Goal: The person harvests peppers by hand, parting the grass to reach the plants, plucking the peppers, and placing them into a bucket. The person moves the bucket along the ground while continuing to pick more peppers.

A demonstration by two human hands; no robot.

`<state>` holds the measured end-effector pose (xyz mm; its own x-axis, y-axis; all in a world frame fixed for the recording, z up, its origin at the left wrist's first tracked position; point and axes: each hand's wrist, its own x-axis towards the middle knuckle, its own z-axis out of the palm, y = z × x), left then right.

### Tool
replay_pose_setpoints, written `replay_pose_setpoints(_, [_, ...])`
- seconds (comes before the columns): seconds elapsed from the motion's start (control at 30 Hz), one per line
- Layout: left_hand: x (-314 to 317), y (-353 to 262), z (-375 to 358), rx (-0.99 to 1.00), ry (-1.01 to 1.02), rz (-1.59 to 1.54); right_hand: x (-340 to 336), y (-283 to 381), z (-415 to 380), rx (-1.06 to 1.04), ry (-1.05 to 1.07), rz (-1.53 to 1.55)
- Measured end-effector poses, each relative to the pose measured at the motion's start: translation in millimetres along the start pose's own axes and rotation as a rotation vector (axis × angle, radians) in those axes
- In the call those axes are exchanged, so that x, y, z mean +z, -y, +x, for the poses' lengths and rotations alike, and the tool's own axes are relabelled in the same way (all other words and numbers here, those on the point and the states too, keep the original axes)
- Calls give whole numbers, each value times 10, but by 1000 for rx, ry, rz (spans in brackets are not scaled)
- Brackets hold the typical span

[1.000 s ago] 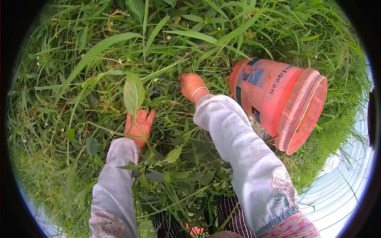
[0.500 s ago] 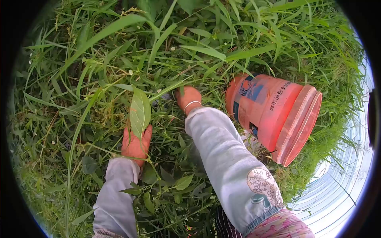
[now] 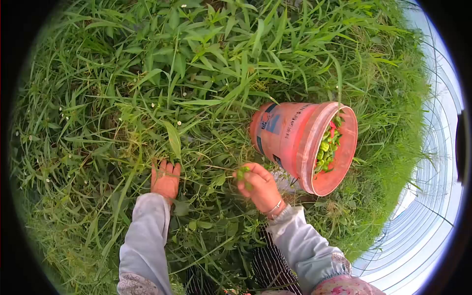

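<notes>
My right hand is closed around a few small green peppers, which show between thumb and fingers. It is above the plants, just left of a translucent pink-red bucket. The bucket leans with its mouth to the right. Inside it lie several green peppers with bits of red among them. My left hand reaches flat into the weeds with its fingers stretched out, partly covered by thin stems. A broad leaf stands just beyond its fingertips.
Dense grass and weeds surround both hands and the bucket. Pale curved plastic sheeting runs along the right side. Below, my dark striped trousers show between the sleeves.
My right hand has come up out of the foliage, back toward me, now with green peppers in it. The bucket's mouth and contents have come into view. My left hand stays low in the weeds.
</notes>
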<state>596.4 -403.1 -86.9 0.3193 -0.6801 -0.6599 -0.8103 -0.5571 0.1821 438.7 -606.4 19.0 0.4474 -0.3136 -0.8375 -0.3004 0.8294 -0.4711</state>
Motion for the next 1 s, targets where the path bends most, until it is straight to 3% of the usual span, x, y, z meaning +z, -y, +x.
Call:
replay_pose_setpoints(0.13, [-462,-183,-130,57,-32,-71,-344,700,-731,-287,-71,48])
replay_pose_setpoints(0.23, [-766,-427,-216,120,-231,-102,-727,1180,-922,-510,-368,21])
replay_pose_setpoints(0.27, [-877,-581,-213,140,-310,-134,-1088,1217,-898,-539,-384,-132])
replay_pose_setpoints(0.3, [-1087,-900,-155,202,-365,-306,-1441,1264,-868,-568,-526,-592])
replay_pose_setpoints(0.37, [-1421,-1324,-123,290,-452,-410,-1962,1212,-810,-571,-567,-622])
replay_pose_setpoints(0.43, [-1689,-1690,-59,410,-337,-539,-2443,1091,-816,-702,-802,-751])
replay_pose_setpoints(0.53, [-1715,-2285,26,311,-227,-835,-3120,831,-764,-536,-1071,-711])
replay_pose_setpoints(0.63, [-1811,-2590,197,98,155,-1039,-3034,845,-766,-260,-644,27])
replay_pose_setpoints(0.67, [-1724,-2682,246,80,78,-1117,-3114,808,-713,-249,-649,39])
replay_pose_setpoints(0.77, [-1702,-2890,320,-74,103,-1246,-3181,788,-711,-127,-477,273])
replay_pose_setpoints(0.8, [-1666,-2900,384,-102,129,-1240,-3150,781,-711,-35,-476,296])
replay_pose_setpoints(0.87, [-1526,-2937,519,-151,189,-1237,-3183,699,-671,-60,-520,209])
replay_pose_setpoints(1.0, [-1419,-2817,629,-286,206,-1232,-2858,661,-830,-231,-507,-36])
